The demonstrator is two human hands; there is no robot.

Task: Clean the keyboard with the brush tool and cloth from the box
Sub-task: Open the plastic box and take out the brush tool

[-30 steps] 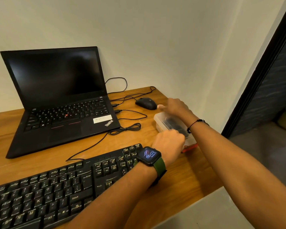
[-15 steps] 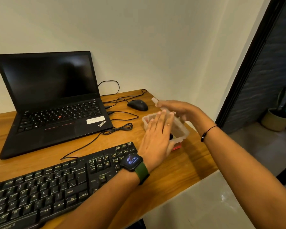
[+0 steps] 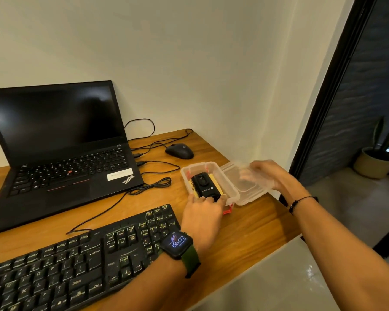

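Dim, warm indoor light; right hand (image 3: 267, 176) motion-blurred; wide-angle bending at edges; soft shadows on the wall (image 3: 189, 63).

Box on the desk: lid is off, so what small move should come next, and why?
Probably lift the black tool out of the box: the left hand already touches its near end, the right hand holds the lid aside, and the keyboard waits uncleaned.

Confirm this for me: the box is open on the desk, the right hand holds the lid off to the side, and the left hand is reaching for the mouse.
One part is wrong. In the head view the left hand is not reaching for the mouse; it is at the near end of the open box, fingertips on the black tool inside. The rest stands: the right hand holds the clear lid to the side.
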